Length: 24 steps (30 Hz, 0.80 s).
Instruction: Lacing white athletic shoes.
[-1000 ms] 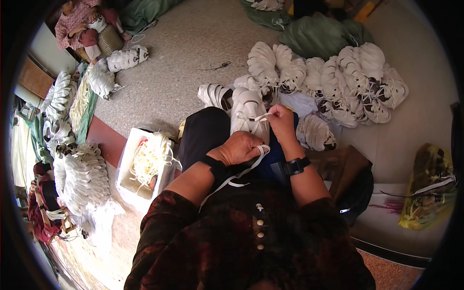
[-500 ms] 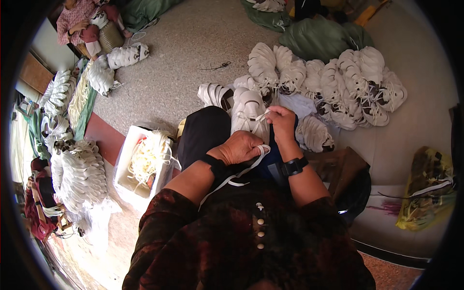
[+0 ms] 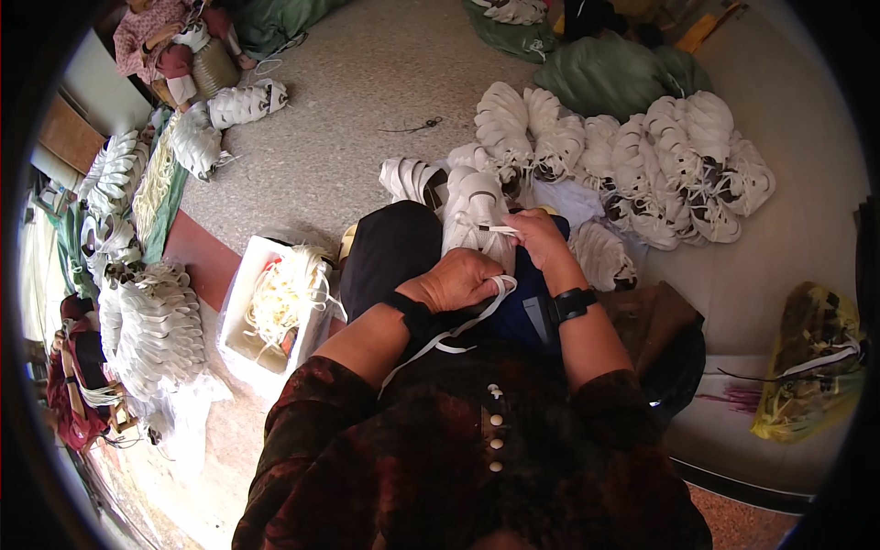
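Observation:
A white sneaker [image 3: 474, 203] rests upright between my knees, with its toe pointing away from me. My right hand [image 3: 541, 238] is closed in a pinch on a white shoelace at the shoe's right side, over the lacing area. Close to the shoe's near end, my left hand [image 3: 461, 280] is closed around the lace, fingers partly hidden. From its thumb the loose shoelace [image 3: 466, 332] loops over and trails down to the left across my dark top. Dark bands are on both wrists.
Left of me stands a white box [image 3: 234, 332] holding loose laces. Stacked white shoes [image 3: 632, 170] lie ahead to the right, and more shoe stacks [image 3: 151, 321] at the left. Two people sit along the left side. A yellow bag [image 3: 797, 394] lies far right.
My right hand has moved slightly down and to the right, its wrist turned, drawing the lace sideways. My left hand stays nearly in place.

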Tool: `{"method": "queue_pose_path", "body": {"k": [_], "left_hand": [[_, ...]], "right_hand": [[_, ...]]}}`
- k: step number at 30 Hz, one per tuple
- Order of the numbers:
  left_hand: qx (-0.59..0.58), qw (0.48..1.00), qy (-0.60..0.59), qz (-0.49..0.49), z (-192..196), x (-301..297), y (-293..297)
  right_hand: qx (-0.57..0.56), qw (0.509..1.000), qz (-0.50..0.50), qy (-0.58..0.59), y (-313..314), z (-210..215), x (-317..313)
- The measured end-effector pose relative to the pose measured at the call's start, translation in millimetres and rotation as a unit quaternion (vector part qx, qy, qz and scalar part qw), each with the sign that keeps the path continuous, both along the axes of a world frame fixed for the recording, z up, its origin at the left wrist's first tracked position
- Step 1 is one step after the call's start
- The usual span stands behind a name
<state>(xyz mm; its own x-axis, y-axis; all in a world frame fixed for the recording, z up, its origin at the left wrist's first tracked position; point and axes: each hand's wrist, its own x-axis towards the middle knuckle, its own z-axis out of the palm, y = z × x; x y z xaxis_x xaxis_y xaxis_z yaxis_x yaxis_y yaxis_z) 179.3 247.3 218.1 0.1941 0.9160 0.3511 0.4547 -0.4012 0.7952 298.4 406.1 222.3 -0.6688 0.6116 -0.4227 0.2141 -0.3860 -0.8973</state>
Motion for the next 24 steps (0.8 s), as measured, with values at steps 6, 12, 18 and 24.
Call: {"method": "queue_pose_path", "body": {"k": [6, 12, 18, 24], "left_hand": [[-0.002, 1.000, 0.004, 0.005, 2.2, 1.1, 0.3], [-0.010, 1.000, 0.006, 0.014, 2.0, 1.1, -0.2], [0.006, 1.000, 0.011, 0.017, -0.5, 2.2, 1.2], [-0.028, 1.000, 0.001, 0.011, 14.9, 3.0, -4.7]], "right_hand": [[0.422, 0.902, 0.047, -0.083, -2.4, 4.4, -21.9], [0.637, 0.754, 0.151, -0.060, -29.6, 23.3, -37.6], [0.652, 0.737, 0.173, -0.043, -33.2, 14.9, -50.1], [0.490, 0.845, 0.209, 0.031, -21.0, 20.9, -42.2]]}}
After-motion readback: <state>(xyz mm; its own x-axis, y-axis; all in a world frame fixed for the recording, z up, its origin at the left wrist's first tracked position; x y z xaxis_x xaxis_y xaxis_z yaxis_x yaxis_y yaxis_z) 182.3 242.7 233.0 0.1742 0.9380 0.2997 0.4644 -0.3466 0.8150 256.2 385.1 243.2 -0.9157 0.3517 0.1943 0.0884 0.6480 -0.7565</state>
